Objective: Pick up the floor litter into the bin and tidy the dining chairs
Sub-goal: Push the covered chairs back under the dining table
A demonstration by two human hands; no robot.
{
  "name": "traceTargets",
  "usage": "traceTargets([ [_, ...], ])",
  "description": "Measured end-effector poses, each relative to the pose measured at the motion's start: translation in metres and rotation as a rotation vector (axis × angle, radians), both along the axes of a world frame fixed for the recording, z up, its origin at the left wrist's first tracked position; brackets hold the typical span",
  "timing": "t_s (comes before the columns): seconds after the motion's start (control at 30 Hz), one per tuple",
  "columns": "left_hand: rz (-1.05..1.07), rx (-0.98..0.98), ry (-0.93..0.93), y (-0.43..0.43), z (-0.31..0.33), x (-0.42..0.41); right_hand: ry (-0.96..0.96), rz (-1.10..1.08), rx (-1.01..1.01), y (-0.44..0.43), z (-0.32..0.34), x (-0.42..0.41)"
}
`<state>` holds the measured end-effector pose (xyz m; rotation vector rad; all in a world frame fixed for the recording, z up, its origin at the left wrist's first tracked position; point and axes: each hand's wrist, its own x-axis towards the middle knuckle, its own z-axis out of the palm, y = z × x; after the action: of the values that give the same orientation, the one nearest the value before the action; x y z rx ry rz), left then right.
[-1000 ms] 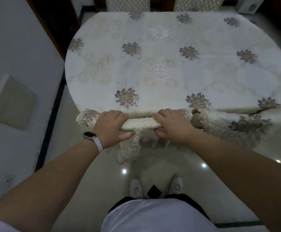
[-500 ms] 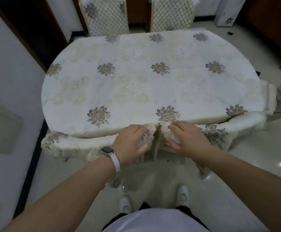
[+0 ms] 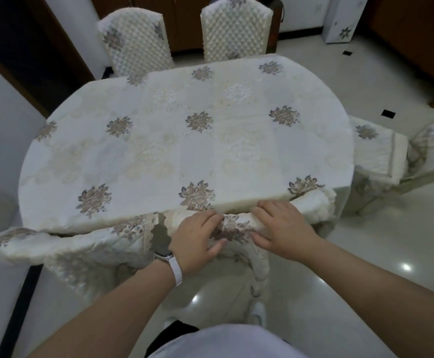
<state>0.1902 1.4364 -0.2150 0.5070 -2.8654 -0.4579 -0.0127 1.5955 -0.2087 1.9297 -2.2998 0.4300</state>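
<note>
left hand (image 3: pixel 196 237) + right hand (image 3: pixel 283 229) — fingers clamped on top rail of cream quilted floral-cover dining chair (image 3: pixel 236 226) | rail tucked against oval cloth-covered desk (image 3: pixel 184 140) edge | risk: pinched knuckles, snagged cloth — pushing further | litter, bin not visible

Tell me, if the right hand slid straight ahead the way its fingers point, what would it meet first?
Probably the near edge of the clothed table, just past the right hand, which rests on the chair back; depth is hard to judge.
</note>
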Motion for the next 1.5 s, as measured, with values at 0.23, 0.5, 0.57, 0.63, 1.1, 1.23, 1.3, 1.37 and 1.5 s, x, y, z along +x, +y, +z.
traceTargets([
  [0.23,0.056,-0.037,-0.108,-0.008,-0.009,-0.004,-0.034,-0.080,-0.006,0.023,-0.014,-0.036],
  [0.5,0.045,-0.072,-0.071,-0.019,-0.017,-0.008,-0.076,-0.074,-0.057,0.016,-0.025,-0.045],
  [0.57,-0.013,-0.103,-0.069,-0.025,-0.017,-0.010,-0.065,-0.058,-0.080,0.013,-0.029,-0.046],
  [0.63,-0.041,-0.105,-0.053,-0.027,-0.018,-0.009,-0.048,-0.046,-0.091,0.012,-0.031,-0.048],
  [1.1,-0.016,-0.077,-0.062,-0.040,-0.001,0.011,-0.027,-0.023,-0.143,-0.004,-0.031,-0.027],
  [1.23,0.019,-0.088,-0.076,-0.038,-0.002,0.011,-0.032,-0.016,-0.125,-0.005,-0.031,-0.027],
  [1.3,0.040,-0.070,-0.085,-0.038,0.000,0.010,-0.037,-0.017,-0.105,-0.005,-0.030,-0.028],
  [1.37,0.047,-0.054,-0.089,-0.035,0.003,0.010,-0.039,-0.018,-0.091,-0.006,-0.029,-0.029],
  [1.5,0.131,0.029,-0.132,-0.024,0.005,0.010,-0.049,-0.036,-0.070,-0.005,-0.028,-0.026],
])
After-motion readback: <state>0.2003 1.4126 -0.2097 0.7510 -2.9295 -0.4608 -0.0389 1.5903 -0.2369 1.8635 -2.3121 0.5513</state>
